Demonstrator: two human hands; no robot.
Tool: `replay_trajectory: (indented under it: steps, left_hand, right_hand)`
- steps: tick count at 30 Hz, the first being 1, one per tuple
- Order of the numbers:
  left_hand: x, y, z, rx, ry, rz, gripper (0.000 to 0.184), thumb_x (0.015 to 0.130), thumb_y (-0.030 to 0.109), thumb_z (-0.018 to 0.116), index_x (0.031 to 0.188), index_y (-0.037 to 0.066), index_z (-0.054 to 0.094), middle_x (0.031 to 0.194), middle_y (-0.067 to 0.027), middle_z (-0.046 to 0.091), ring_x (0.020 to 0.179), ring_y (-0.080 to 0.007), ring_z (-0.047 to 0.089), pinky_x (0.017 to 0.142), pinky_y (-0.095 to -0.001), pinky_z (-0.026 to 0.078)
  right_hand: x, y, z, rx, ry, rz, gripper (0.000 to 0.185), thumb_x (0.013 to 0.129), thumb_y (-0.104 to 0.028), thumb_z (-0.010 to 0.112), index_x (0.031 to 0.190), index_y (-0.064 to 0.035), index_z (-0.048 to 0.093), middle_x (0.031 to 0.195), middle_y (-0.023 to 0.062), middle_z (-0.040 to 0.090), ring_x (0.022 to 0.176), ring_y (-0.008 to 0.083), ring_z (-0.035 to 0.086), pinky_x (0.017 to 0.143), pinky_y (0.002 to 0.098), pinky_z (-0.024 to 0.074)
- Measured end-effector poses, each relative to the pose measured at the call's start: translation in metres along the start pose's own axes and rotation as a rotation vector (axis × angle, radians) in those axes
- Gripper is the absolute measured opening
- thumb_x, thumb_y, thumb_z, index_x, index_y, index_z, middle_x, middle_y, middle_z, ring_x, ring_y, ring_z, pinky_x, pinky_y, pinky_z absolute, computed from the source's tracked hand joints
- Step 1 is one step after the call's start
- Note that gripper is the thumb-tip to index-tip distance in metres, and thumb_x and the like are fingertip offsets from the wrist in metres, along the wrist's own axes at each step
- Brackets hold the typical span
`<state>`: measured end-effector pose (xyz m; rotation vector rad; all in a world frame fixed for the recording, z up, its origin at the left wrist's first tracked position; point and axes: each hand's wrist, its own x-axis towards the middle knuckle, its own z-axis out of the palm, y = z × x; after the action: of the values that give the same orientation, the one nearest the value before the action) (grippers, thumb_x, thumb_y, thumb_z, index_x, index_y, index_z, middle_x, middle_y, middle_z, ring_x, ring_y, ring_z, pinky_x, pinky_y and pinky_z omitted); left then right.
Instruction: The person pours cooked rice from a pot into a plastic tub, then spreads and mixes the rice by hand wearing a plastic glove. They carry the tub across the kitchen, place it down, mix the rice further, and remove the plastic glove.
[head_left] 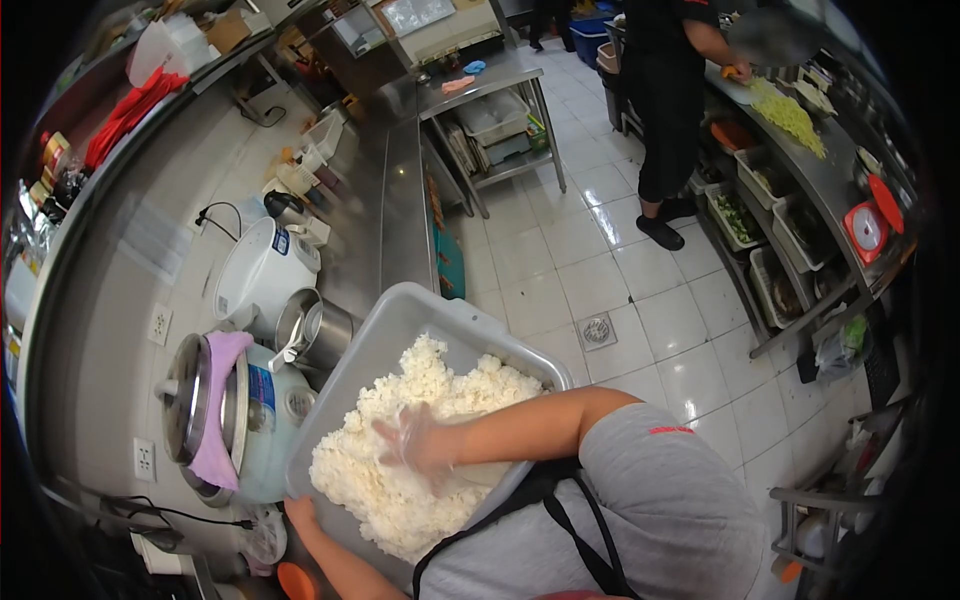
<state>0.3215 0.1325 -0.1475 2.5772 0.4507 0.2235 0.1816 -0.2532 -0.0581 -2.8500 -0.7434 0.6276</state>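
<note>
A grey plastic tub (400, 305) in front of me holds a large heap of cooked white rice (375, 510). My right hand (420, 447), in a clear plastic glove, is on the rice near the middle of the heap. Its fingers look spread, though motion blurs them, and I see nothing gripped in them. At the tub's near left corner, my left hand (300, 513) holds the rim; its fingers are partly hidden.
Left of the tub stand a cooker with a pink cloth (222, 410) around its lid, a steel pot (325, 325) and a white rice cooker (262, 275). A co-worker (665, 100) works at the right counter by shredded yellow-green food (785, 115). A red scale (866, 230) stands nearby.
</note>
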Motion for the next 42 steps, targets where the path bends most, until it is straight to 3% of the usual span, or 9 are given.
replay_trajectory:
  steps: [4, 6, 10, 13, 19, 25, 34, 35, 42]
  left_hand:
    - [-0.009, 0.01, -0.004, 0.048, 0.018, 0.03, 0.049, 0.057, 0.009, 0.052, 0.101, -0.011, 0.047, 0.097, -0.0249, 0.053, 0.09, -0.0359, 0.051, 0.078, -0.0365, 0.039]
    - [-0.006, 0.006, -0.003, 0.042, -0.004, 0.029, 0.046, 0.059, 0.011, 0.052, 0.101, -0.009, 0.047, 0.097, -0.0254, 0.053, 0.092, -0.0368, 0.05, 0.08, -0.0364, 0.038]
    - [-0.024, 0.028, -0.012, 0.081, -0.013, 0.07, 0.046, 0.06, 0.012, 0.052, 0.101, -0.009, 0.047, 0.097, -0.025, 0.053, 0.092, -0.0367, 0.05, 0.081, -0.0366, 0.038]
    - [-0.032, 0.031, -0.013, 0.079, 0.032, 0.071, 0.045, 0.06, 0.011, 0.053, 0.101, -0.008, 0.048, 0.097, -0.0249, 0.053, 0.092, -0.0369, 0.051, 0.08, -0.037, 0.038]
    - [-0.021, 0.027, -0.01, 0.084, -0.03, -0.031, 0.046, 0.061, 0.012, 0.053, 0.102, -0.007, 0.048, 0.1, -0.0233, 0.053, 0.095, -0.0358, 0.051, 0.081, -0.0375, 0.039]
    - [-0.015, 0.021, -0.005, 0.02, -0.041, -0.028, 0.047, 0.062, 0.014, 0.053, 0.103, -0.007, 0.047, 0.103, -0.0238, 0.052, 0.097, -0.0357, 0.049, 0.083, -0.0375, 0.038]
    - [0.008, -0.006, 0.013, 0.009, 0.016, 0.013, 0.046, 0.059, 0.011, 0.053, 0.099, -0.01, 0.047, 0.095, -0.0246, 0.054, 0.087, -0.0339, 0.054, 0.076, -0.0368, 0.041]
    - [0.009, -0.008, 0.015, -0.006, 0.012, -0.002, 0.046, 0.059, 0.01, 0.053, 0.1, -0.01, 0.047, 0.095, -0.0244, 0.054, 0.087, -0.034, 0.054, 0.077, -0.0367, 0.041]
    - [0.008, -0.003, 0.015, -0.052, 0.027, -0.002, 0.046, 0.06, 0.009, 0.051, 0.102, -0.01, 0.047, 0.098, -0.0241, 0.054, 0.091, -0.0341, 0.053, 0.08, -0.0362, 0.04]
  right_hand:
    - [0.127, -0.02, 0.103, 0.018, 0.085, -0.071, 0.064, 0.073, -0.037, 0.057, 0.128, -0.0342, 0.024, 0.139, 0.0068, -0.001, 0.122, 0.0443, 0.007, 0.088, 0.0606, 0.0259]
    - [0.083, -0.024, 0.06, -0.083, -0.033, -0.055, 0.055, 0.075, -0.028, 0.055, 0.125, -0.0316, 0.033, 0.139, 0.0063, 0.0, 0.122, 0.0446, 0.009, 0.087, 0.0609, 0.026]
    - [0.067, -0.031, 0.048, -0.195, 0.037, -0.023, 0.047, 0.071, -0.021, 0.058, 0.116, -0.0244, 0.047, 0.139, 0.0104, 0.006, 0.118, 0.0458, 0.022, 0.081, 0.0591, 0.0335]
    - [0.067, -0.037, 0.054, -0.3, 0.255, 0.079, 0.04, 0.07, -0.016, 0.058, 0.109, -0.0192, 0.052, 0.13, 0.0162, 0.027, 0.106, 0.0434, 0.04, 0.07, 0.0518, 0.0426]
    - [0.056, -0.011, 0.034, 0.16, 0.287, -0.032, 0.038, 0.069, -0.007, 0.054, 0.105, -0.017, 0.052, 0.101, 0.0125, 0.047, 0.09, 0.0283, 0.053, 0.065, 0.0383, 0.0468]
    - [0.048, 0.012, 0.053, 0.155, 0.468, -0.012, 0.036, 0.071, -0.011, 0.052, 0.106, -0.021, 0.052, 0.108, 0.0101, 0.046, 0.089, 0.0272, 0.053, 0.071, 0.0366, 0.0447]
    - [-0.035, 0.035, 0.031, 0.031, 0.176, 0.106, 0.043, 0.07, -0.032, 0.058, 0.112, -0.0283, 0.051, 0.132, 0.0084, 0.024, 0.111, 0.0388, 0.032, 0.084, 0.0524, 0.0329]
    - [-0.032, 0.04, 0.036, 0.024, 0.075, 0.15, 0.052, 0.068, -0.032, 0.06, 0.118, -0.0304, 0.045, 0.137, 0.0074, 0.014, 0.114, 0.0403, 0.029, 0.085, 0.0519, 0.033]
    - [-0.05, 0.022, 0.017, -0.126, -0.151, 0.274, 0.081, 0.057, -0.025, 0.067, 0.127, -0.0307, 0.027, 0.139, 0.008, 0.007, 0.116, 0.0385, 0.03, 0.082, 0.0528, 0.0365]
